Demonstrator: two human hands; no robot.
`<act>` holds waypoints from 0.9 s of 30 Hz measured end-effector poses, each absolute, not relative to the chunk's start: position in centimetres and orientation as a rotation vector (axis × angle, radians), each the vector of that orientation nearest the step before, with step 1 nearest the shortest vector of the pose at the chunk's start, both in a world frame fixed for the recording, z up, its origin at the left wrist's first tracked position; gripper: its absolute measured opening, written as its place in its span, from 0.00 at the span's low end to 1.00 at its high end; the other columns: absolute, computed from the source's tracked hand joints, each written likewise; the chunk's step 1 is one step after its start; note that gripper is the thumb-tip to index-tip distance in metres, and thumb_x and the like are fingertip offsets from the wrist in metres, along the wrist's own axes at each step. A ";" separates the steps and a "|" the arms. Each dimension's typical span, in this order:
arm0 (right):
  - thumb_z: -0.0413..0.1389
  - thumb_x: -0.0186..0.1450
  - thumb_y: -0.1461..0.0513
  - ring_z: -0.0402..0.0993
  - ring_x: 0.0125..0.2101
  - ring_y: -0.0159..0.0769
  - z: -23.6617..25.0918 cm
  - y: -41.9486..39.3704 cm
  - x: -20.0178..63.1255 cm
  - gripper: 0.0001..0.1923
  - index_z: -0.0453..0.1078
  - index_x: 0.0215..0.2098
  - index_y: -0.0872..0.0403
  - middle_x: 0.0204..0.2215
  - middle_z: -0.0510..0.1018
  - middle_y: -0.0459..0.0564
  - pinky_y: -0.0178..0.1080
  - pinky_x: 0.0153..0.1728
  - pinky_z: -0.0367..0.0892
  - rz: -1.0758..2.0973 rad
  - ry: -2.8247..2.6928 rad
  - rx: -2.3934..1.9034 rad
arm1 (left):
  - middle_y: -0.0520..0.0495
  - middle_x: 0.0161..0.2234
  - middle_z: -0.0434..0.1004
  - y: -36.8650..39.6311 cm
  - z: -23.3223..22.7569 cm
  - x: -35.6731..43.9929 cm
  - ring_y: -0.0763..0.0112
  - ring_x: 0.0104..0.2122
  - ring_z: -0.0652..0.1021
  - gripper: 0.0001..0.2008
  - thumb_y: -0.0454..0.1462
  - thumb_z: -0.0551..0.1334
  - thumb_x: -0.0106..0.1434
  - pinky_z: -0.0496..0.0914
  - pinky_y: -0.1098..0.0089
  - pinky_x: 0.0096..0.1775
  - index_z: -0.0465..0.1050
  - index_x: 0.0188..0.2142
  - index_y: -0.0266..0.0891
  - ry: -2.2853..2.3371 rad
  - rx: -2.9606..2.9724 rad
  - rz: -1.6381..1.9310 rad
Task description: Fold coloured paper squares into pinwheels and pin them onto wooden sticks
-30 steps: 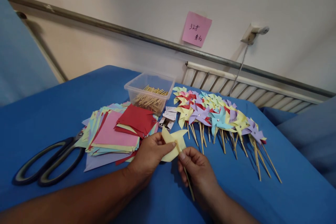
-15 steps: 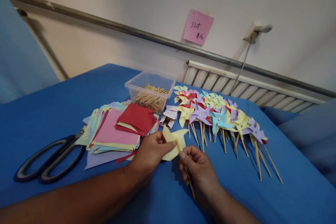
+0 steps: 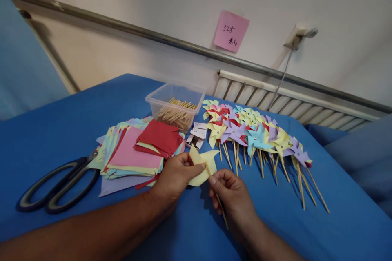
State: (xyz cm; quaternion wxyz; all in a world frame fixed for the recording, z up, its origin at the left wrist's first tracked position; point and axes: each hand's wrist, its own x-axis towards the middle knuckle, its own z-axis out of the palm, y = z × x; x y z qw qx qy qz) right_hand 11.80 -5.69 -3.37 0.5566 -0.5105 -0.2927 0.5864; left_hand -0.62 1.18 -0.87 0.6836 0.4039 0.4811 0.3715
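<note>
Hands low and central over the blue-covered table [image 3: 61, 130]. Left hand [image 3: 174, 177] pinches the yellow paper pinwheel [image 3: 202, 166] at its centre, thumb on the front face, fingers curled behind. Right hand [image 3: 232, 197] is closed around a thin wooden stick [image 3: 222, 212] (only the lower end shows, poking out below the palm), with thumb and forefinger pressed to the pinwheel's middle where stick meets paper. Pinwheel is held just above the cloth, between the two hands, tilted slightly toward the left.

Just beyond the left hand: a loose stack of coloured paper squares [image 3: 134, 153], pink and red on top, pale green, yellow and lilac beneath. Large black-handled scissors [image 3: 56, 187] lie to the left, blades tucked under the stack's edge. Behind the stack, a clear plastic tub [image 3: 176, 104] of wooden sticks. Small white packets [image 3: 197, 134] sit between tub and hands (contents too small to make out).

To the right, a long overlapping row of finished pinwheels [image 3: 254, 132], sticks pointing toward the person. Pink sticky note [image 3: 231, 32] on the wall behind, handwriting illegible.
</note>
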 end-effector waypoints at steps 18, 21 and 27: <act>0.64 0.56 0.52 0.60 0.11 0.21 -4.7 -5.6 12.0 0.18 0.64 0.27 0.55 0.15 0.71 0.39 0.24 0.09 0.51 1.370 -0.746 -1.200 | 0.50 0.24 0.77 1.3 -1.1 -0.6 0.70 0.23 0.76 0.14 0.36 0.70 0.44 0.67 0.73 0.26 0.72 0.31 0.33 1.070 0.919 0.812; 0.64 0.56 0.52 0.60 0.11 0.21 -4.7 -5.6 12.1 0.18 0.64 0.27 0.55 0.15 0.71 0.39 0.24 0.09 0.51 1.371 -0.734 -1.199 | 0.49 0.25 0.78 1.3 -1.1 -0.6 0.70 0.24 0.77 0.15 0.36 0.70 0.45 0.67 0.73 0.27 0.72 0.32 0.33 1.071 0.923 0.816; 0.64 0.54 0.52 0.61 0.11 0.21 -4.6 -5.6 12.1 0.18 0.64 0.27 0.55 0.15 0.71 0.39 0.24 0.09 0.51 1.370 -0.729 -1.205 | 0.50 0.25 0.78 1.2 -1.1 -0.6 0.71 0.23 0.76 0.15 0.36 0.70 0.44 0.67 0.73 0.26 0.72 0.31 0.33 1.072 0.920 0.816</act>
